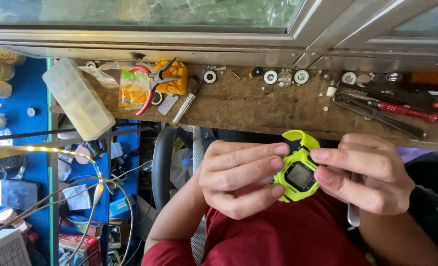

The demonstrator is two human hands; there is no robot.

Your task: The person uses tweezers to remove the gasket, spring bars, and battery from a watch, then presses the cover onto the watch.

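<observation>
A neon yellow-green digital watch (300, 170) with a dark square screen is held over my lap, just below the wooden bench edge. My left hand (238, 177) pinches its left side between fingers and thumb. My right hand (366, 172) grips its right side with the fingertips on the case. A slim silver metal tool (353, 215) sticks down from under my right palm. My red shirt (278, 236) lies beneath both hands.
The worn wooden bench (258, 106) carries red-handled pliers (150, 83), a yellow block (172, 76), a silver pin tool (184, 106), a clear plastic box (78, 98), small round parts (270, 76), and a red screwdriver (406, 111). Cables and clutter fill the left side.
</observation>
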